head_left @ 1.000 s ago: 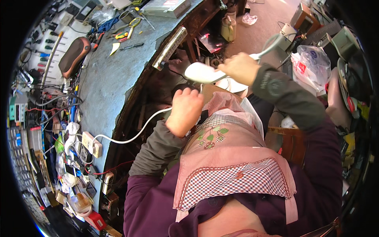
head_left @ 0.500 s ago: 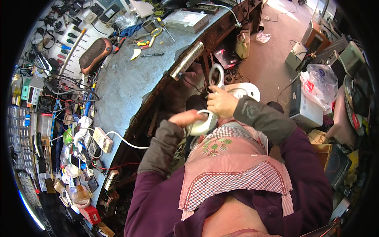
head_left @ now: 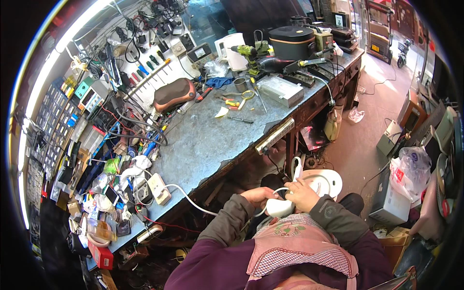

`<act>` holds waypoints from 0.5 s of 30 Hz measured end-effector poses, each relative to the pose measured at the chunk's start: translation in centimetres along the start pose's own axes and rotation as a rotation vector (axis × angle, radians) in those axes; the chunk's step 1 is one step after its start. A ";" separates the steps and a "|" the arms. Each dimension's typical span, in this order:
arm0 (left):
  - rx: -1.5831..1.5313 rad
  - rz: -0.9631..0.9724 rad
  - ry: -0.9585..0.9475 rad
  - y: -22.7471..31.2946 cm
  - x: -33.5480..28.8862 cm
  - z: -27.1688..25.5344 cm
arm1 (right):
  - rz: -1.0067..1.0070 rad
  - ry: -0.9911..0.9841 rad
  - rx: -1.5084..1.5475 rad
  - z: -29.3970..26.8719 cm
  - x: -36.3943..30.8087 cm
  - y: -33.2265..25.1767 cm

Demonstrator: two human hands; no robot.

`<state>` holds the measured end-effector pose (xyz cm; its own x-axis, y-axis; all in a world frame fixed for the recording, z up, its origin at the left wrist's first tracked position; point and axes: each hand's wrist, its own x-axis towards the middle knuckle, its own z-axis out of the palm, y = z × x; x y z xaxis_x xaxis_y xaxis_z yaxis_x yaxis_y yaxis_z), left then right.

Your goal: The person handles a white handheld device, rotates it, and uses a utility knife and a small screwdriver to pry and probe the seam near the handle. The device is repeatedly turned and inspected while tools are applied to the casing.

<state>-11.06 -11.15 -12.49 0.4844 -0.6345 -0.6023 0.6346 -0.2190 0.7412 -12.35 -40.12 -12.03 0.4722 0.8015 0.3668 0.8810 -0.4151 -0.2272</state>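
Down near the lap, both hands meet on a white plastic appliance [head_left: 309, 191], a rounded kettle-like body with a loop handle sticking up at its top. The left hand [head_left: 257, 195] has its fingers curled around the white cable [head_left: 193, 203] just where it reaches the appliance's lower white end, and the right hand [head_left: 302, 193] lies on top of that same end with fingers bent over it, gripping it; how far the fingers close underneath cannot be told. Both hands touch each other's side of the piece, held just above a pink checked apron [head_left: 299, 246]. From the left hand the cable runs away to the left and up onto the desk [head_left: 212, 140], ending at a white power strip [head_left: 159, 188] near the desk's front edge. Farther beyond the hands, on the grey desk top, lie a yellow-handled screwdriver [head_left: 231, 102], a flat silver metal box [head_left: 280, 90], a brown massage cushion [head_left: 174, 94], a green cordless drill [head_left: 247, 51] and a black rice cooker [head_left: 291, 42]. Right of the right hand, on the floor, stands a white box [head_left: 386, 203] with a clear plastic bag [head_left: 411, 169] beside it.
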 end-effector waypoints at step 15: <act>0.054 0.548 0.414 2.9 3.5 -2.1 | 0.585 0.661 1.716 -2.8 -2.6 1.2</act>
<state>-6.19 -12.46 -13.08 0.9239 -0.3311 -0.1919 0.2066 0.0096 0.9784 -12.42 -43.98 -10.72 0.9501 0.3049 0.0653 -0.1388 0.6011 -0.7871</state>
